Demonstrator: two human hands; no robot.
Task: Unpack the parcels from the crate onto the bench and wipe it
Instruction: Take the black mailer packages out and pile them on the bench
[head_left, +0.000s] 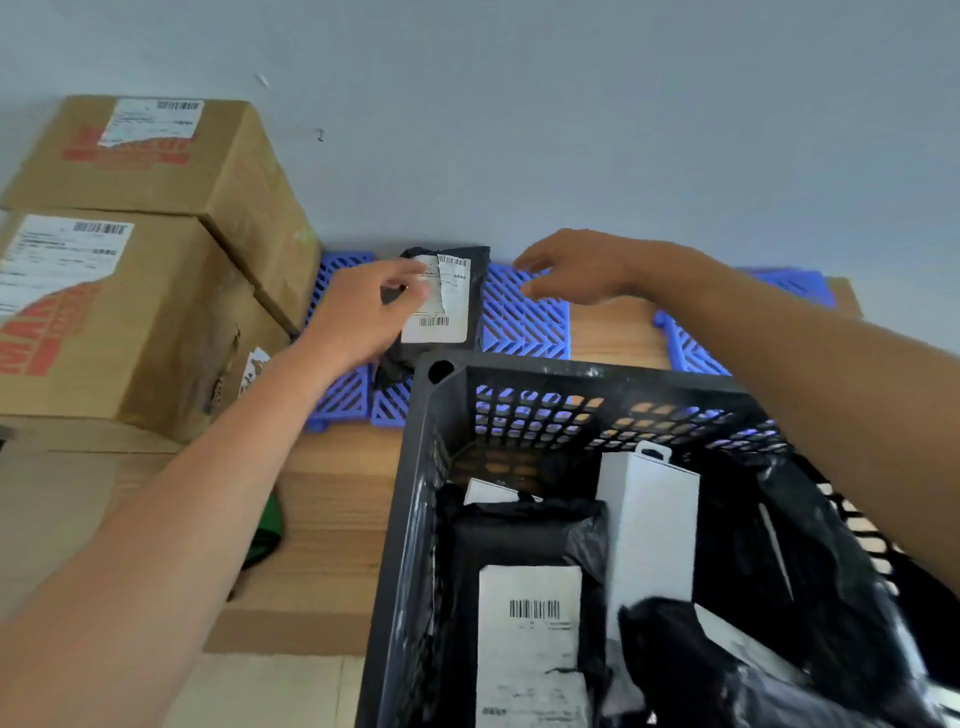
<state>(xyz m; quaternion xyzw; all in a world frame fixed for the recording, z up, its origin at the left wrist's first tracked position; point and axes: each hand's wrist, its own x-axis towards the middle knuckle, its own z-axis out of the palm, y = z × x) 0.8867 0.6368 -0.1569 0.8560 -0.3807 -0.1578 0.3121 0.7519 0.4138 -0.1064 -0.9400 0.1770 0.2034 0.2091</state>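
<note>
Wooden bench (332, 519) against grey wall (571, 130)

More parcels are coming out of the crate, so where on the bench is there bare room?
Free: blue grid mat right of the black parcel, and bare wood between crate and cardboard boxes. The left back corner is crowded.
</note>
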